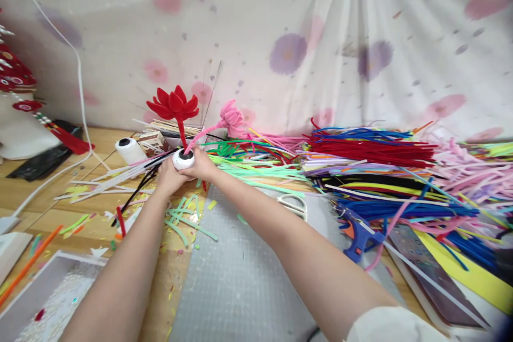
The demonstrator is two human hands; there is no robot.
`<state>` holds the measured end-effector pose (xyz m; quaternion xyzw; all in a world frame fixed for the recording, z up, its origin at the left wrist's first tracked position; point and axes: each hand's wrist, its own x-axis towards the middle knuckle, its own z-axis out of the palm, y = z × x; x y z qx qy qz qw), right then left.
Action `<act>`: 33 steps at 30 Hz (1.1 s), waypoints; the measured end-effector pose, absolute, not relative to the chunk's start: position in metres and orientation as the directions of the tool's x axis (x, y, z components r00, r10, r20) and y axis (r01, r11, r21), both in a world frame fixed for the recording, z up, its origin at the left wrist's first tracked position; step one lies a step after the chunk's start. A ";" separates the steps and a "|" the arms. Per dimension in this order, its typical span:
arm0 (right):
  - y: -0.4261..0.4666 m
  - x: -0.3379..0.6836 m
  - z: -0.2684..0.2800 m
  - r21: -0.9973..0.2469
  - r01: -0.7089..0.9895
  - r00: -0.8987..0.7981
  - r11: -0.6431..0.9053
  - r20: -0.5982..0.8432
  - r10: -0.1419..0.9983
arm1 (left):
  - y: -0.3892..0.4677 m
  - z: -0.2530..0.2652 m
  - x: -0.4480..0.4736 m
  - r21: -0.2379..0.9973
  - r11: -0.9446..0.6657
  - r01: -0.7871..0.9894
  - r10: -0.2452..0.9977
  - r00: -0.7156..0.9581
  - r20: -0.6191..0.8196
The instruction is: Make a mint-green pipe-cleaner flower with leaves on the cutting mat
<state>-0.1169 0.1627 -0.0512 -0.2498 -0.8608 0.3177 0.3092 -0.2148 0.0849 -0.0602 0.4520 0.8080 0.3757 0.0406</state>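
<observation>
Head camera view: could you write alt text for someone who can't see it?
A left hand and right hand clasp a white spool with a red flower and a pink flower rising from its top. Colourful fuzzy stems, a grey mat and a blue glue gun lie across the wooden table.

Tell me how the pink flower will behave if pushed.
The pink flower would probably bend, not snap: its fuzzy stem leans sideways. It's likely light, looking like fluffy strands. It may swing, since only the stem's lower end meets the white spool.
</observation>
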 end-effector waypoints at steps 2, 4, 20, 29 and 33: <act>0.167 -0.119 -0.051 -0.690 0.295 -0.689 0.661 0.326 0.648 | 0.087 -0.059 -0.213 0.697 0.278 0.661 0.782 -0.577 0.235; 0.170 -0.117 -0.045 -0.680 0.366 -0.698 0.635 0.251 0.671 | 0.092 -0.059 -0.212 0.736 0.258 0.626 0.780 -0.585 0.225; 0.154 0.059 0.022 -0.526 0.526 -0.781 0.668 0.012 0.625 | 0.108 -0.059 -0.204 0.693 0.340 0.636 0.677 -0.677 0.289; 0.143 0.127 0.005 -0.637 0.538 -0.623 0.553 0.142 0.769 | 0.101 -0.053 -0.185 0.636 0.430 0.641 0.621 -0.721 0.307; 0.138 0.137 -0.006 -0.635 0.560 -0.598 0.532 0.134 0.790 | 0.099 -0.049 -0.182 0.610 0.508 0.608 0.606 -0.755 0.248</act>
